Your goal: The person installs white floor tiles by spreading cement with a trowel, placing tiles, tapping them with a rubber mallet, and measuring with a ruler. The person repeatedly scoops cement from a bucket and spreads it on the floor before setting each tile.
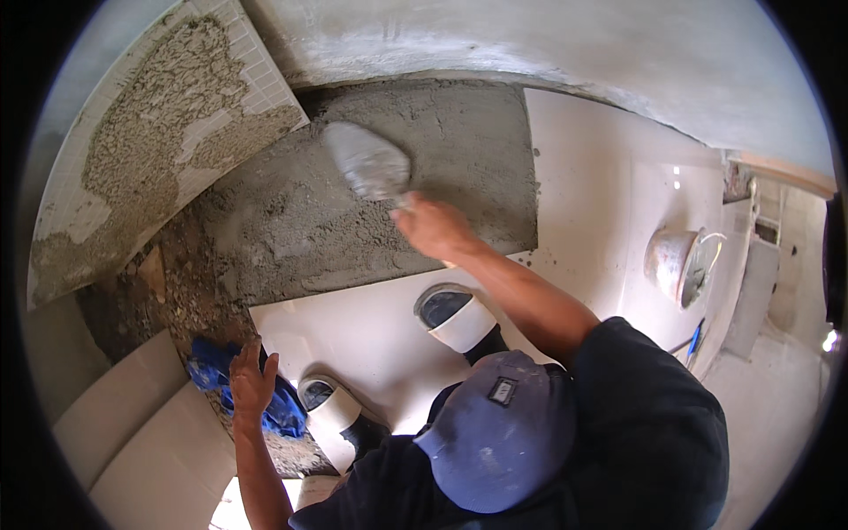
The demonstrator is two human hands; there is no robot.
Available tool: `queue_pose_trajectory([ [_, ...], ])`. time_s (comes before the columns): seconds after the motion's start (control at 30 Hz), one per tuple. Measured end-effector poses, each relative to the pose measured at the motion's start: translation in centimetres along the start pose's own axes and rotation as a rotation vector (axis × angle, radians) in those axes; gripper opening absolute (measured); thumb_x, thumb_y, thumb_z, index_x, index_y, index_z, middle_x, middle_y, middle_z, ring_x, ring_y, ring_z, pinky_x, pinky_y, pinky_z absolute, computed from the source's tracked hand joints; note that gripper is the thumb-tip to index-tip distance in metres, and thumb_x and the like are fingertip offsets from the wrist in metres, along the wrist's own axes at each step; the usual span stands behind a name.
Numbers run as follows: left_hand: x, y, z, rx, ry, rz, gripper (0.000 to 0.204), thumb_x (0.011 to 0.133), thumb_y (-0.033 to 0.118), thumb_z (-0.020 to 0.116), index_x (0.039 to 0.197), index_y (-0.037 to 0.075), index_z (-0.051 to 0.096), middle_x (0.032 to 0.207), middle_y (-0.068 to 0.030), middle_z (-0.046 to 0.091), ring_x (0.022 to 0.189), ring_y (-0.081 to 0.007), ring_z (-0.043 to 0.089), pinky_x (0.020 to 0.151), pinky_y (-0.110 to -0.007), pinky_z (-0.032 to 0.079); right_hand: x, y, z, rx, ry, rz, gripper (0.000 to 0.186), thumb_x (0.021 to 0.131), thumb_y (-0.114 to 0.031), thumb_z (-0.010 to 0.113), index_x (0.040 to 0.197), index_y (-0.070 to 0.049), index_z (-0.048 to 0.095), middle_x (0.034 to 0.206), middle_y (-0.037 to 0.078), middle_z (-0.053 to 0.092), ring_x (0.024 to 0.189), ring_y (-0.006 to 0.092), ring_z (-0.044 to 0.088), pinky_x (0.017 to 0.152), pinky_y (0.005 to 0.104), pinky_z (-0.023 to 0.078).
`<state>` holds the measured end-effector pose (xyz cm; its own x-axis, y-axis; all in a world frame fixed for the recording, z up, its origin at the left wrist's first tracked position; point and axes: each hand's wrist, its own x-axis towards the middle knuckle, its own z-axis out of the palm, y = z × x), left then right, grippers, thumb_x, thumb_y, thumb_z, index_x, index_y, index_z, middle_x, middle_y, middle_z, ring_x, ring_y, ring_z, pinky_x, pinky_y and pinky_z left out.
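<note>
My right hand (435, 228) is closed around the handle of a trowel (369, 163). The broad blade is smeared by motion and lies over a bed of wet grey mortar (468, 168); whether it touches the surface I cannot tell. Ridges and rough patches mark the mortar's near left part. Off to the left, my left hand (253, 380) is raised with its fingers stretched out, holding nothing. Below or beside it is a crumpled blue plastic bag or cloth (287, 411). A large tile (263, 75) leans at the far left, mortar spread over its ribbed back.
Laid pale tiles (574, 159) border the mortar on the right, and another tile (353, 309) lies under my feet. A bucket (667, 263) stands at right, near a blue-handled tool (695, 340). Rubble (199, 305) and pale slabs (168, 442) are at left. A wall (548, 35) closes the far side.
</note>
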<state>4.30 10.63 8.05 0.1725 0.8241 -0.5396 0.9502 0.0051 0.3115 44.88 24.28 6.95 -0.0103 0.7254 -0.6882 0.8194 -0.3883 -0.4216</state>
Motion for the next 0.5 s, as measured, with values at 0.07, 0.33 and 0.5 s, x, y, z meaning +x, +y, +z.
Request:
queue_pose_trajectory([
  [0.07,1.1,-0.3,-0.3,-0.008,-0.009,0.045,0.049,0.089,0.033,0.060,0.125,0.000,0.056,0.125,-0.0218,0.058,0.113,-0.0394,0.055,0.099,-0.048,0.040,-1.7,2.8,-0.6,0.030,0.163,0.074,0.045,0.096,-0.039,0.045,0.113,0.002,0.054,0.101,0.027,0.065,0.098,0.0420,0.063,0.087,0.0496,0.049],
  [0.33,2.2,-4.3,-0.3,-0.009,0.102,0.064,0.046,0.090,0.037,0.059,0.120,0.002,0.059,0.117,-0.0228,0.061,0.109,-0.0404,0.057,0.096,-0.046,0.043,-6.2,-0.4,0.5,-0.090,0.127,-0.107,0.051,0.092,-0.046,0.052,0.115,0.000,0.055,0.091,0.026,0.066,0.091,0.0428,0.064,0.082,0.0492,0.049],
  [0.5,2.8,-6.1,2.0,-0.348,0.274,0.010,0.042,0.091,0.035,0.058,0.113,0.000,0.063,0.109,-0.0238,0.065,0.102,-0.0404,0.061,0.089,-0.044,0.049,-5.2,-6.8,0.7,-0.320,0.029,-0.225,0.045,0.092,-0.043,0.053,0.109,-0.001,0.058,0.087,0.023,0.067,0.085,0.0421,0.064,0.076,0.0498,0.049],
])
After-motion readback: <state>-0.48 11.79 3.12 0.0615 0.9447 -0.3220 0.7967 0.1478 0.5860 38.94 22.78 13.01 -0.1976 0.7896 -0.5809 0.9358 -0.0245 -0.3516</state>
